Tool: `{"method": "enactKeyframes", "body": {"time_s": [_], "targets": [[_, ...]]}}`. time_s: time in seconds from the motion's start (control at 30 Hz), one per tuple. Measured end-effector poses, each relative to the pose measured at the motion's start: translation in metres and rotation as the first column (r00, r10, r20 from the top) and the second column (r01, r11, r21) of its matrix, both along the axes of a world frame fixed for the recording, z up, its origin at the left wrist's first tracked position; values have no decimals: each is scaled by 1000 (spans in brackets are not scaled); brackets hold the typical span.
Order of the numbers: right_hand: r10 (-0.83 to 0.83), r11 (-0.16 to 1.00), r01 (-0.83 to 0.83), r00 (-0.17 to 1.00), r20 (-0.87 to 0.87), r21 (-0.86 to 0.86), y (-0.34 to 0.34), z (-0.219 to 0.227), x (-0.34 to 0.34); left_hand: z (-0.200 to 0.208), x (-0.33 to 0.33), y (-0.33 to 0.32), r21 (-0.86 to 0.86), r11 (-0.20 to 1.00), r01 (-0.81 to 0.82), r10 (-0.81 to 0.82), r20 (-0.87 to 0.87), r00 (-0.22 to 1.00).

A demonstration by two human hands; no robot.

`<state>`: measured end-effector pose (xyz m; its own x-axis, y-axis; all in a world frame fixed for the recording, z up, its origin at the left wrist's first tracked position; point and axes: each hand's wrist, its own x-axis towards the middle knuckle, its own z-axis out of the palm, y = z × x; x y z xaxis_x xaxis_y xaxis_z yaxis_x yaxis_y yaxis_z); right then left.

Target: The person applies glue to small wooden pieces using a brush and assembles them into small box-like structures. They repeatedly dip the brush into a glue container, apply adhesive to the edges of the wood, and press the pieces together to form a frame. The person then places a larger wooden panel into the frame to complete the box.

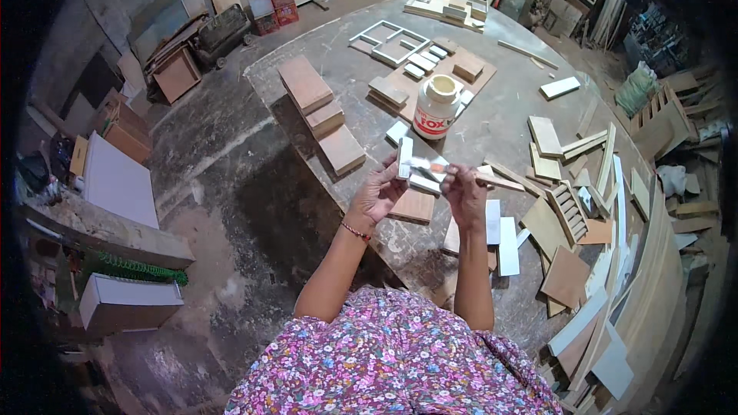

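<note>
At the centre of the frame, the left hand (378, 194) pinches a small white block (404, 158) between thumb and fingers, its long side roughly upright. The grip sits at the block's lower end and left edge, which seems to leave the side facing right clear for the brush. The right hand (464, 194) is closed around a paintbrush (437, 168), holding it close behind the ferrule, with the wooden handle sticking out to the right; such a short hold probably gives close control of the tip. The whitish bristles point left at the block; they are blurred, so I cannot tell whether they touch it or stop just beside it.

Both hands are raised over the near edge of the counter (330, 48), likely to keep the block away from the pieces lying below. Just above them in the frame, a white plastic jar (433, 114) with a red-and-white label stands upright and uncapped, apparently set there so that its mouth is within easy reach of the brush.

Left of the jar, brown wooden blocks (305, 86) lie in a stepped row along the counter's edge, leaving the middle freer. Right of the hands, a slatted wooden piece (567, 213) rests among loose offcuts.
</note>
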<state>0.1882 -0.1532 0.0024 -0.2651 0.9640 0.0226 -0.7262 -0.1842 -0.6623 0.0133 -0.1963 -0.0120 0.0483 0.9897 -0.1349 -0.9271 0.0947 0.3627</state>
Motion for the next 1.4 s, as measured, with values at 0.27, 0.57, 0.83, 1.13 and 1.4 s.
{"method": "enactKeyframes", "body": {"time_s": [0.27,0.57,0.83,1.13,1.4], "targets": [[-81,996,82,996,36,-26,16,-5,-8,7,11,-5,-98,995,35,-43,-78,996],[42,998,-37,995,95,-57,0,-9,-3,-7,5,-1,-54,998,17,-15,31,999],[66,994,-70,996,-58,-83,2,-11,-1,-9,3,2,28,997,75,-79,187,979],[-37,984,3,982,-183,-179,13,-16,-12,-7,12,-1,-32,990,139,-130,197,972],[32,969,-71,986,-165,-238,6,-21,-11,-9,9,2,-8,996,88,-85,171,982]]}}
